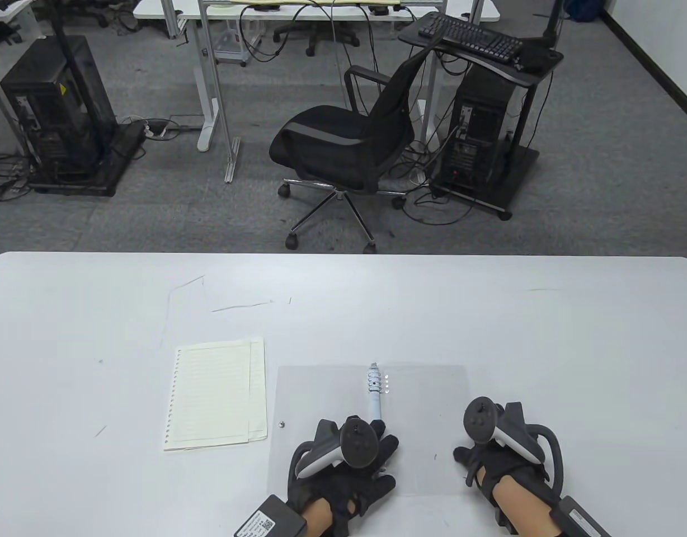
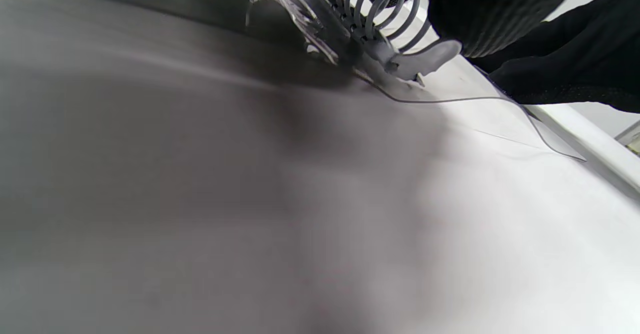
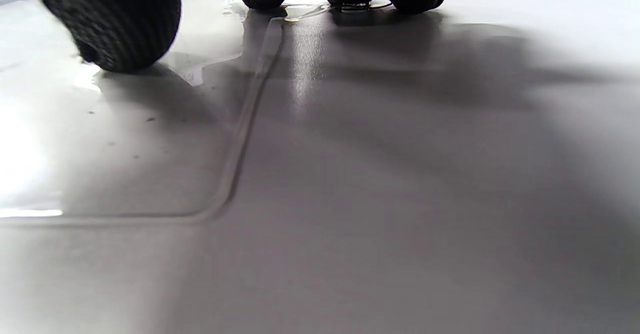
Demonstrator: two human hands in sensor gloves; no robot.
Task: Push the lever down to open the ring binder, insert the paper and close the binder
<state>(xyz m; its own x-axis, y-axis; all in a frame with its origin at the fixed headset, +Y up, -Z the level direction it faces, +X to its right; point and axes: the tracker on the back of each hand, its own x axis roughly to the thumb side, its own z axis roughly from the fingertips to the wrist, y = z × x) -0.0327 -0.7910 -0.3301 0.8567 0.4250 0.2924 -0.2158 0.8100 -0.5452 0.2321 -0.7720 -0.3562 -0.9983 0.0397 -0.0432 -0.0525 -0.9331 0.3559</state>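
A transparent ring binder [image 1: 422, 425] lies open flat near the front edge of the white table [image 1: 545, 335], its ring spine [image 1: 374, 391] running front to back down the middle. The left hand [image 1: 343, 464] covers the near end of the spine; the left wrist view shows a gloved fingertip [image 2: 475, 18] pressing on the small grey lever [image 2: 425, 61] at the end of the wire rings [image 2: 385, 8], though how the other fingers lie cannot be told. The right hand [image 1: 500, 447] rests on the binder's right cover near its front corner, its fingers [image 3: 125, 23] set down apart on the clear plastic, pinning it flat and holding nothing.

The stack of lined, hole-punched paper [image 1: 217, 394] waits untouched just left of the binder, punched edge facing the table's left edge.

The step in hand appears to be the first: pushing the lever down to spring the rings. Whether they have parted cannot be read here. The next move would call for firm downward pressure while the right hand steadies the cover, then a reach left for the paper, turning it so the holes meet the rings.
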